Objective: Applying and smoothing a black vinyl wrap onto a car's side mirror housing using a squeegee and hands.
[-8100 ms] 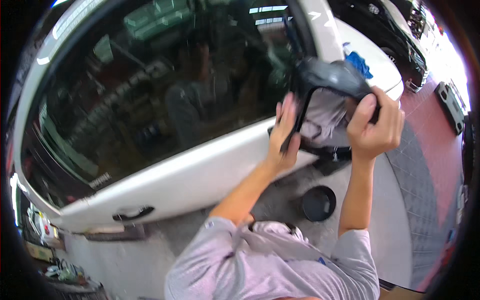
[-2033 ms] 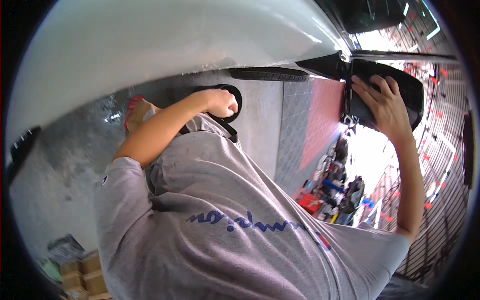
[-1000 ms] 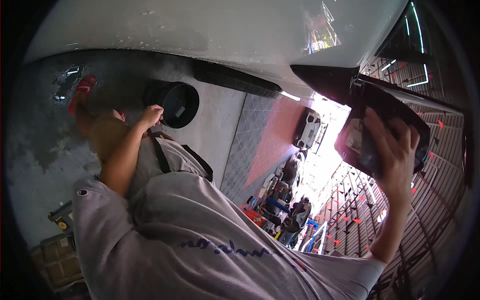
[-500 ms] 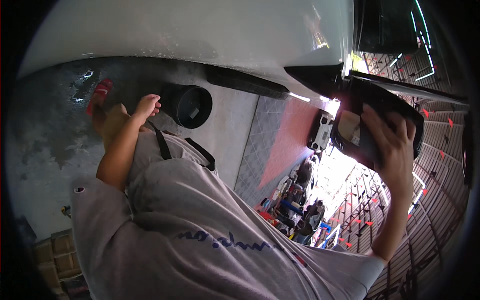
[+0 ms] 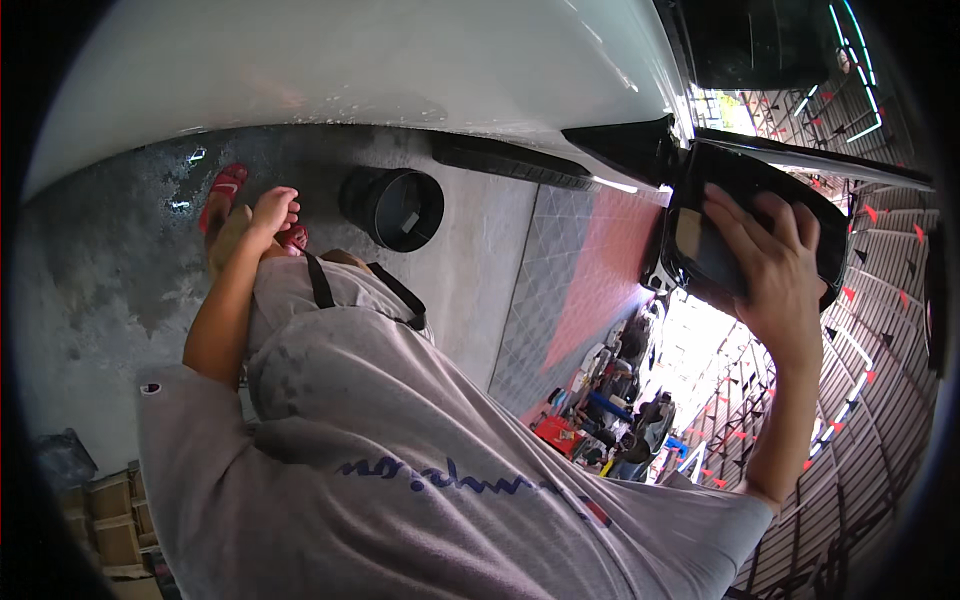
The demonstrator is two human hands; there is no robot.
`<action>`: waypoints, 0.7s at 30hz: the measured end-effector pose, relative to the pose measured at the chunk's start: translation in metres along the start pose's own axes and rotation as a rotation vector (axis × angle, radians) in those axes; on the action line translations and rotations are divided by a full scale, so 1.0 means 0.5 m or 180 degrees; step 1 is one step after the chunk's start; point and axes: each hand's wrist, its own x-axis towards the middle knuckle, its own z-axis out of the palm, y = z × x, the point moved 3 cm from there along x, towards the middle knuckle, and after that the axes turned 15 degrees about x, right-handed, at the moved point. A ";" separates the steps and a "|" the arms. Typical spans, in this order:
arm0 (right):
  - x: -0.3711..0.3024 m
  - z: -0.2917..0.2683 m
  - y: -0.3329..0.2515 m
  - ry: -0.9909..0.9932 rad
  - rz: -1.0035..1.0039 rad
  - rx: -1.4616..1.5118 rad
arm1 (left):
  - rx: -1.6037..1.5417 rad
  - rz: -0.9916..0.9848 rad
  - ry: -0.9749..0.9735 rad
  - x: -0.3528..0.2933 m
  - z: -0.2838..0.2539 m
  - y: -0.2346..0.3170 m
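My right hand (image 5: 775, 250) presses against the black side mirror (image 5: 828, 235) of a car, its bent fingers spread over the glass side. Under the palm and fingers lies a dark grey flat piece that looks like a cloth (image 5: 718, 262); part of the mirror glass (image 5: 688, 232) shows beside it. At my left side, my left hand (image 5: 272, 210) hangs with curled fingers and nothing visible in it. The black bucket (image 5: 366, 205) stands on the floor, just right of that hand.
The pale car body (image 5: 350, 60) fills the top, with wet drops along its lower edge. Below it is a black side step (image 5: 510, 162). Wet concrete floor (image 5: 120, 270) lies at left, cardboard boxes (image 5: 115, 520) at lower left. Beyond the mirror are tiles and a cluttered area (image 5: 610, 400).
My right hand has shifted slightly left and up across the mirror, covering more of the glass. My left hand has swung a little left. The whole view has shifted slightly.
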 end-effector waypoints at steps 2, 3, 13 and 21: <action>-0.033 0.015 0.000 0.0046 0.0093 -0.0048 | -0.0451 -0.0032 0.0080 -0.025 -0.021 0.010; -0.028 0.021 0.000 0.0041 0.0112 -0.0036 | -0.0430 -0.0028 0.0070 -0.021 -0.027 0.011; -0.012 0.025 0.000 0.0183 0.0180 0.0187 | -0.0636 -0.0368 -0.0070 -0.018 -0.053 0.014; -0.038 0.016 0.006 0.0210 0.0145 0.0107 | -0.0989 -0.0409 -0.0022 -0.006 -0.084 -0.005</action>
